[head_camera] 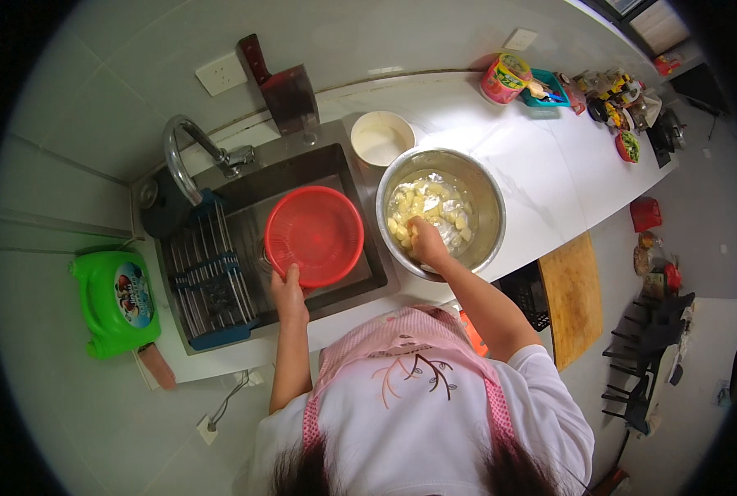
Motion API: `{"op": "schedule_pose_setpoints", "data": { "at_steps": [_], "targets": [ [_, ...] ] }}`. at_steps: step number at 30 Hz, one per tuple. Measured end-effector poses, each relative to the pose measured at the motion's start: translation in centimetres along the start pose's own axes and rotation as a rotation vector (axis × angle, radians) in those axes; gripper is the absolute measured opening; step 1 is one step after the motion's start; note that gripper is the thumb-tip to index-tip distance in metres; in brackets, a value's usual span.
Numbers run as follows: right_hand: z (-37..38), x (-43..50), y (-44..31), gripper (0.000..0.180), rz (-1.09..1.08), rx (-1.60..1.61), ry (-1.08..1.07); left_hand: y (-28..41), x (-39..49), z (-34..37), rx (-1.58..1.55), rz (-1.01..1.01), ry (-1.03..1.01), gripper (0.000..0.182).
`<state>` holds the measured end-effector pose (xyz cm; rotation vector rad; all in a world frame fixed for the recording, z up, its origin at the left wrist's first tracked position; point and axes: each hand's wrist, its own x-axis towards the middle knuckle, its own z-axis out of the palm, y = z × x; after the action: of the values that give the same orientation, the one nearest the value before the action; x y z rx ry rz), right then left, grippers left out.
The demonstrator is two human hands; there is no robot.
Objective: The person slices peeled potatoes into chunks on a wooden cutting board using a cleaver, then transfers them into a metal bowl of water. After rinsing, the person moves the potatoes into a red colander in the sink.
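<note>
My left hand (290, 292) grips the near rim of a red plastic basin (315, 235), thumb over the edge. It hangs above the stainless steel sink (377, 273), and nothing shows inside it. On the counter to the right of the sink stands a large metal pot (489, 204) of water with many pale yellow chunks (427, 201), which look like cut potato. The fingers of my right hand (429, 242) dip into the pot among the chunks at its near left side. Whether they hold a piece is hard to see.
A white bowl (382, 137) stands behind the pot. A cleaver (288, 96) leans on the wall behind the sink, near the faucet (185, 155). A drying rack (210, 273) spans the sink's left part, and a green jug (117, 304) stands left. Bottles (616, 93) crowd the far right.
</note>
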<state>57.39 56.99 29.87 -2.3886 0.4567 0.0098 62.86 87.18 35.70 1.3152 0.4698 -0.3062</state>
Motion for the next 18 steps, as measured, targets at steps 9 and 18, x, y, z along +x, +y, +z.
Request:
{"op": "schedule_pose_setpoints", "data": {
  "at_steps": [9,18],
  "targets": [
    [-2.0,2.3,2.2,0.041,0.309,-0.138,0.193,-1.9,1.9,-4.7,0.016,-0.013,-0.018,0.028],
    [-4.0,-0.5,5.2,0.019,0.225,0.032,0.327,-0.9,3.7,-5.1,0.01,-0.086,-0.046,0.027]
  ]
}}
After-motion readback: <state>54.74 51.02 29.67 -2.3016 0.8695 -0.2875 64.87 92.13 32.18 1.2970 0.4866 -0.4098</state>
